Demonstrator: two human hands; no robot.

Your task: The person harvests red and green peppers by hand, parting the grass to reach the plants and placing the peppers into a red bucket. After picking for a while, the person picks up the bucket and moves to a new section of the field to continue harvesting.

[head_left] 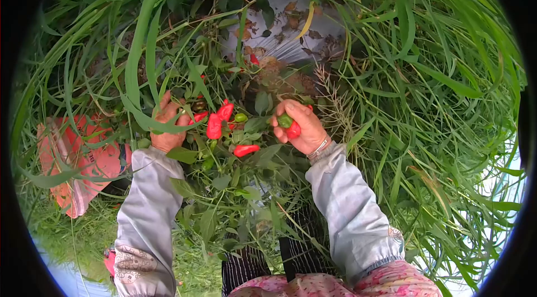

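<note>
My right hand [302, 128] is closed around peppers, with a green pepper [285, 120] and a red pepper [293, 130] showing in the palm. At the left side of the pepper plant [254, 126], my left hand [166, 132] reaches into the leaves, its finger and thumb apart. A long grass blade crosses it and hides part of the fingers. Between my hands hang several red peppers, among them a plump one [213, 127] and a pointed one [246, 150] lower down. A small green pepper [240, 118] is beside them. A dark pepper [198, 105] is close to my left hand.
Tall grass [430, 73] crowds both sides and arches over the plant. A pink printed sack [84, 165] lies at the left. Behind the plant is grey plastic sheeting [279, 28] with dry leaves on it. A bare dry stalk [335, 106] stands right of my right hand.
</note>
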